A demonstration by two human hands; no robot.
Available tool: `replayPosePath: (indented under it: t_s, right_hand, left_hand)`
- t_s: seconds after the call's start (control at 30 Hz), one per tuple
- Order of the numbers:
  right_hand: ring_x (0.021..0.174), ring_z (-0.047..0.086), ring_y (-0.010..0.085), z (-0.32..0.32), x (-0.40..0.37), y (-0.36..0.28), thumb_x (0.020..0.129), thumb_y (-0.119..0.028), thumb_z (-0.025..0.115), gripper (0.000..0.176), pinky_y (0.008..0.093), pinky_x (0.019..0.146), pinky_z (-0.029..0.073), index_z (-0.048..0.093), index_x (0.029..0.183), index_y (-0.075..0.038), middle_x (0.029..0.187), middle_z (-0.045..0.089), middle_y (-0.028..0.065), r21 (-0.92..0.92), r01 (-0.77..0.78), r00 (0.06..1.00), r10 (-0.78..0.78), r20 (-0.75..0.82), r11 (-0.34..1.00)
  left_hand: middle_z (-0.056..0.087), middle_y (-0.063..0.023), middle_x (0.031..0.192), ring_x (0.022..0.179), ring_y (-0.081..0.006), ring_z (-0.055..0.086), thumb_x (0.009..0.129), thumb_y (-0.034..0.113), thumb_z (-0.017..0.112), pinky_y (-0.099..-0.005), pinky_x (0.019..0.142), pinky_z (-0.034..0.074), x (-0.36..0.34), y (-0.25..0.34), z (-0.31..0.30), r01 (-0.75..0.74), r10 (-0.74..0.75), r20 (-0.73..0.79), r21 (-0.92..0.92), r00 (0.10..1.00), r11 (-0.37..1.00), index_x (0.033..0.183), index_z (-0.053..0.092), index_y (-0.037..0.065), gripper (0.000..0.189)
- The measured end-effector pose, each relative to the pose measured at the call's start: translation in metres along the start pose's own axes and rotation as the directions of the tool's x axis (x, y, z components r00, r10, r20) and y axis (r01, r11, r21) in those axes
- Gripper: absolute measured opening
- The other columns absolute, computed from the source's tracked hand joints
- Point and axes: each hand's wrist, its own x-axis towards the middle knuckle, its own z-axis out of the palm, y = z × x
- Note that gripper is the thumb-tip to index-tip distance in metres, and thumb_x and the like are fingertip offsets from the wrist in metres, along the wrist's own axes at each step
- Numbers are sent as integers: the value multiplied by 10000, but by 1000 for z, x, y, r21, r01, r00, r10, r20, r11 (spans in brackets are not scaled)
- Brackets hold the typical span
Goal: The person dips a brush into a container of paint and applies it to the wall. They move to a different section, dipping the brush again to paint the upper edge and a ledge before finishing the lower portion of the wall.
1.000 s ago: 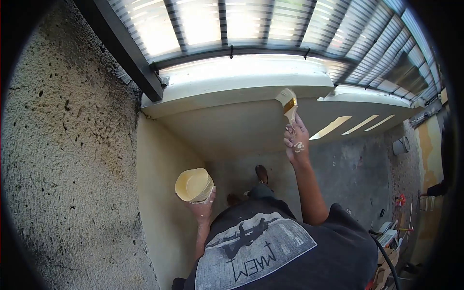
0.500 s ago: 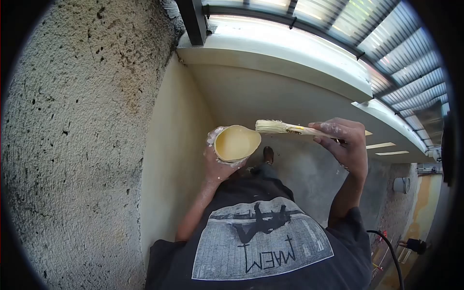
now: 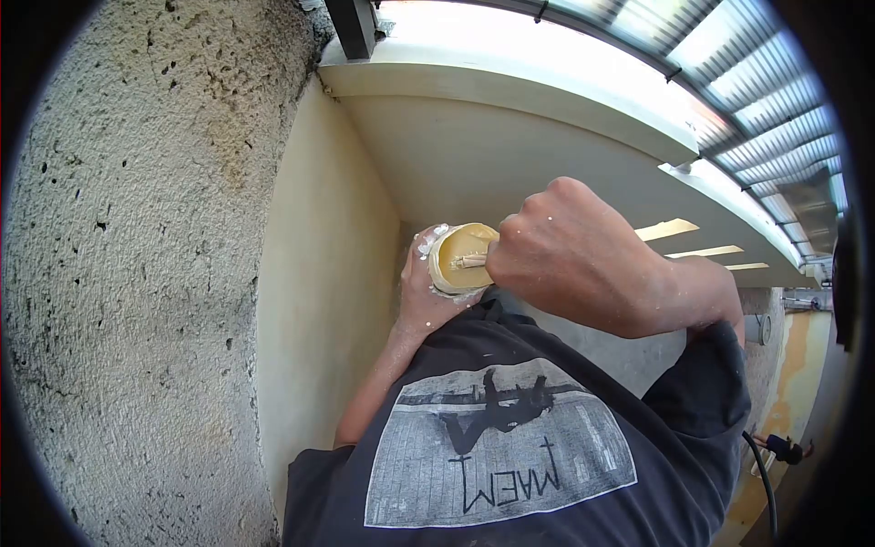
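Note:
My left hand (image 3: 425, 294) is wrapped around a small container of cream paint (image 3: 436, 263), its rim and my fingers smeared with paint. Above the container's mouth, my right hand (image 3: 556, 251) is closed on a paintbrush (image 3: 471, 261). The bristles are down inside the container, and only a short piece of the brush shows beside my fist. Most of the handle is hidden by the hand.
A rough, pitted wall (image 3: 155, 273) rises close on the left. Ahead is a smooth cream wall (image 3: 510, 150) with a white ledge (image 3: 547, 77) and a dark metal post (image 3: 351, 27). A bucket (image 3: 757, 328) and another person (image 3: 786, 448) are far off at right.
My right hand has moved left and turned over, taking the paintbrush from beside the container into it. The container has shifted slightly to the right and tilted.

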Motion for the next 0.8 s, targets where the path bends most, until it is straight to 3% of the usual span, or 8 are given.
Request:
replayPosePath:
  t_s: [0.33, 0.53, 0.73, 0.8]
  right_hand:
    - [589, 658, 132, 10, 22, -7, 788, -94, 703, 179, 271, 505, 458, 662, 615, -76, 638, 682, 58, 22, 79, 997, -79, -7, 997]
    - [597, 670, 154, 17, 24, -6, 789, -95, 694, 171, 285, 518, 475, 666, 621, -81, 631, 678, 57, 78, 78, 996, -74, -56, 994]
    - [585, 666, 205, -7, 3, 17, 780, -136, 702, 145, 318, 525, 483, 688, 646, -82, 601, 653, 77, 70, 14, 997, -9, -77, 997]
    - [567, 650, 233, -2, 1, 22, 763, -188, 714, 111, 338, 537, 483, 730, 719, -88, 598, 643, 91, 123, -75, 997, 74, 15, 990]
  left_hand:
    - [525, -160, 1281, 1155, -326, 575, 549, 211, 933, -425, 950, 496, -5, -1, 1, -12, 11, 41, 32, 999, 999, 1318, 426, 62, 932]
    - [533, -161, 1266, 1144, -327, 581, 554, 208, 929, -426, 949, 496, -5, 5, 1, 63, -64, 54, 9, 997, 998, 1302, 442, 58, 905]
    - [537, -157, 1261, 1144, -327, 582, 556, 193, 925, -425, 954, 494, -7, -4, 2, -24, 25, -31, 16, 999, 1000, 1299, 448, 44, 895]
    - [535, -157, 1269, 1149, -327, 580, 548, 189, 927, -423, 962, 492, -7, -5, 1, -59, 60, -37, 31, 998, 998, 1301, 451, 43, 903]
